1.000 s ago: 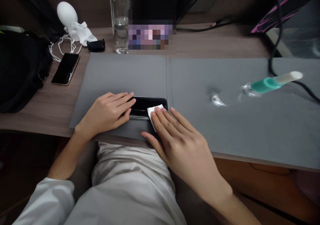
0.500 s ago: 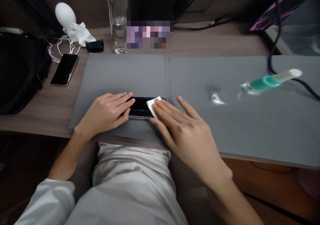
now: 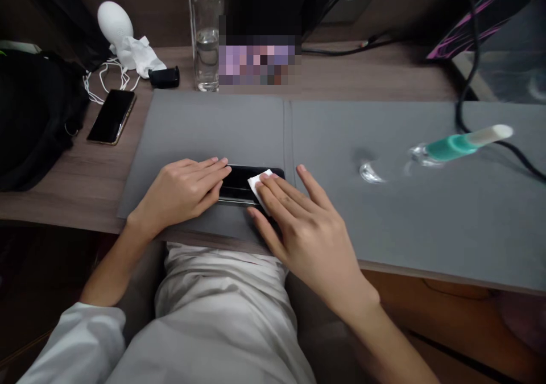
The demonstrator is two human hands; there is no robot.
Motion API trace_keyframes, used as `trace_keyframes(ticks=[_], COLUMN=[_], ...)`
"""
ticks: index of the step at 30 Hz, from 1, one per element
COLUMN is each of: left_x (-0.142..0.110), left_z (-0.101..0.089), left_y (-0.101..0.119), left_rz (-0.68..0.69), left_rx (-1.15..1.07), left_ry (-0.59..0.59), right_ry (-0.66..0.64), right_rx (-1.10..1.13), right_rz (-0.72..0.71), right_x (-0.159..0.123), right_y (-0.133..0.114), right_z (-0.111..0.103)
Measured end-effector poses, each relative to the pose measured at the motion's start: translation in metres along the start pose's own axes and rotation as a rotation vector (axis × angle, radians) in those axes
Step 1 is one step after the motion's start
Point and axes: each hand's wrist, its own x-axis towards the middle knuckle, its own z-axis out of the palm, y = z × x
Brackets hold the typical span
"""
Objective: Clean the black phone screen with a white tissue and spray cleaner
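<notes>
A dark, glossy smartphone (image 3: 234,186) lies flat on the grey desk mat (image 3: 213,128), close to its front edge. My left hand (image 3: 185,190) holds the phone's left end, fingers along the far edge and thumb tucked on the near side. On the phone's right half sits a folded white tissue (image 3: 257,181). The fingertips of my right hand (image 3: 311,230) press it down against the screen, with the thumb beside the near edge and the little finger spread away. Both hands hide parts of the phone.
To the right lie a clear bottle with a green-and-white top (image 3: 456,146) and a small clear piece (image 3: 370,173). A second phone (image 3: 112,116), a black clip-like object (image 3: 164,77), a white egg-shaped device (image 3: 115,23) and a glass water bottle (image 3: 207,54) stand behind. A black cable (image 3: 463,77) crosses the mat.
My right hand has slid slightly left and nearer me over the phone, taking the tissue with it. My left hand stays at the phone's left end. The view has shifted slightly.
</notes>
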Motion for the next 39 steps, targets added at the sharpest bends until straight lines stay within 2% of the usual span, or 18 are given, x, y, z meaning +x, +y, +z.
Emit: trace_keyframes(ticks=[6,12,20,26,32,33,39], left_x=[-0.001,-0.001,-0.001,-0.002,-0.006,-0.006,-0.007], left_z=[-0.004,-0.005,-0.009,-0.006,-0.005,-0.004,-0.002], left_y=[0.002,0.004,0.007,0.006,0.006,0.006,0.0], left_rz=[-0.109,-0.155,-0.066,-0.049,-0.038,-0.058,-0.008], left_rx=[-0.076,-0.075,-0.106,-0.089,-0.167,-0.176,-0.165], left_ry=[0.162,0.259,0.456,0.512,0.591,0.544,0.568], right_ry=[-0.004,-0.04,-0.137,-0.182,-0.196,-0.19,-0.162], right_rx=[-0.024,-0.004,0.127,0.24,0.274,0.27,0.235], right_rz=[-0.044,-0.04,-0.012,-0.02,-0.082,-0.098,-0.163], right_x=[0.004,0.022,0.046,0.053,0.049,0.047,0.036], right_y=[-0.013,-0.023,-0.033,-0.035,-0.033,-0.033,-0.035], right_z=[0.009,0.023,0.039,0.04,0.038,0.038,0.036])
